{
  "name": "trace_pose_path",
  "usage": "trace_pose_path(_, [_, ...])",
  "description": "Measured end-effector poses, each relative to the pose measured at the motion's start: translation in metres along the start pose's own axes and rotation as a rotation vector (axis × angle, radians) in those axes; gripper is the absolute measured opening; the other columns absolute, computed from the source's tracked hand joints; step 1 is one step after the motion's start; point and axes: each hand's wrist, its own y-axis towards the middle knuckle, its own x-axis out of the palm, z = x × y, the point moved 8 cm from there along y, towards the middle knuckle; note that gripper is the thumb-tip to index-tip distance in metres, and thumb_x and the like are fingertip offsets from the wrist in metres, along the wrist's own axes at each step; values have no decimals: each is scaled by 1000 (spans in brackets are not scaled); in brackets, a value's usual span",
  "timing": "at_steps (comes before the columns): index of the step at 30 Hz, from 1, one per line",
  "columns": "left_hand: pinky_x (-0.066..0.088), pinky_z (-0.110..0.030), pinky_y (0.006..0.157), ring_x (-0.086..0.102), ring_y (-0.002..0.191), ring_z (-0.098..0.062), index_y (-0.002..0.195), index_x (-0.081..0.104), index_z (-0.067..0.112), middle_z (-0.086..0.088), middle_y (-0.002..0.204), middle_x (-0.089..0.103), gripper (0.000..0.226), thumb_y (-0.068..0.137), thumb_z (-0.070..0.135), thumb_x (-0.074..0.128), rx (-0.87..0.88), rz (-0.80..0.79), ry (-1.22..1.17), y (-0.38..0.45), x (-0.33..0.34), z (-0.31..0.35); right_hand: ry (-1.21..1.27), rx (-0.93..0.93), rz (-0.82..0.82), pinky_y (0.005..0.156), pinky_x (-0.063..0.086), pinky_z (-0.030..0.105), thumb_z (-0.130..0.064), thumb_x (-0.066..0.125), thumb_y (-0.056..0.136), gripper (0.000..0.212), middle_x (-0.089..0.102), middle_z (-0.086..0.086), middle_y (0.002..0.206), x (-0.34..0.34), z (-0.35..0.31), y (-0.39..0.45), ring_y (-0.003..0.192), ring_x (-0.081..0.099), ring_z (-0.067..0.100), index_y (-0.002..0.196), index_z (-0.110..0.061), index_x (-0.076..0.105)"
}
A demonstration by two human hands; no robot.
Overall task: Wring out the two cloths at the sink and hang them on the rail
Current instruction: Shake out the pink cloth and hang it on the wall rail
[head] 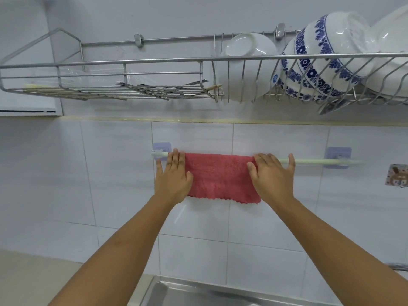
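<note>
A red cloth [220, 177] hangs folded over the pale green rail [309, 161] on the tiled wall, toward the rail's left end. My left hand [173, 177] lies flat on the cloth's left edge, fingers straight and reaching up to the rail. My right hand [272, 177] lies flat on the cloth's right edge, fingers spread, with the little finger over the rail. The rail sits in two purple stick-on hooks [339, 156]. A second cloth is not in view.
A wire dish rack [132, 62] hangs on the wall above, with white and blue-patterned bowls [313, 69] at the right and utensils at the left. The steel sink rim [198, 288] shows at the bottom. A small patterned hook [397, 175] is at the far right.
</note>
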Motion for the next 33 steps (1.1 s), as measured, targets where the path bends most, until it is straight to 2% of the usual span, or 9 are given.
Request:
trace_pose_path(4, [-12, -50, 118, -9, 148, -14, 152, -1, 13, -5, 162, -4, 65, 97, 36, 22, 2, -5, 17, 1, -2, -7, 1, -3, 0, 115, 0, 58, -44, 24, 100, 48, 59, -6, 134, 0, -5, 0, 135, 42, 14, 131, -20, 54])
trace_pose_path(8, [-17, -54, 114, -7, 149, -16, 152, -2, 13, -6, 162, -3, 65, 96, 37, 21, -9, -2, 87, 1, -5, -19, -31, -31, -18, 114, -3, 58, -44, 23, 100, 51, 54, -5, 140, 5, -17, -1, 141, 34, 15, 136, -20, 48])
trace_pose_path(14, [-31, -59, 103, -3, 149, -18, 152, -2, 11, -7, 162, 2, 74, 85, 44, 2, 2, 12, 286, -1, -5, -29, -38, -37, -44, 115, -4, 59, -45, 21, 100, 54, 48, -4, 146, 7, -27, 0, 144, 28, 15, 141, -18, 43])
trace_pose_path(17, [-28, -59, 105, -5, 149, -19, 151, -3, 11, -7, 162, 0, 70, 90, 43, 7, -21, 18, 285, -2, -6, -27, -35, -40, -63, 115, -6, 59, -47, 19, 100, 56, 45, -4, 148, 7, -29, 2, 146, 22, 16, 143, -17, 40])
trace_pose_path(21, [-23, -58, 109, -5, 149, -19, 152, -1, 10, -9, 162, 1, 68, 93, 41, 13, -21, 41, 193, -1, -9, -15, -22, -47, -103, 116, -9, 58, -49, 15, 100, 62, 26, 0, 159, 8, -38, -4, 149, 10, 18, 151, -15, 24])
trace_pose_path(25, [-17, -60, 111, -5, 149, -18, 152, 0, 10, -8, 162, 0, 64, 96, 36, 17, -29, 15, 153, -3, -4, -15, -58, -73, -155, 115, -11, 60, -51, 12, 100, 65, 17, 4, 161, 15, -45, -14, 150, 5, 20, 153, -13, 15])
trace_pose_path(33, [-13, -60, 113, -4, 149, -19, 152, 0, 10, -8, 162, 0, 64, 96, 35, 17, -33, -21, 151, -5, -6, -15, -89, -47, -187, 115, -12, 59, -50, 12, 100, 64, 15, 3, 162, 14, -39, -14, 150, 5, 19, 153, -13, 15])
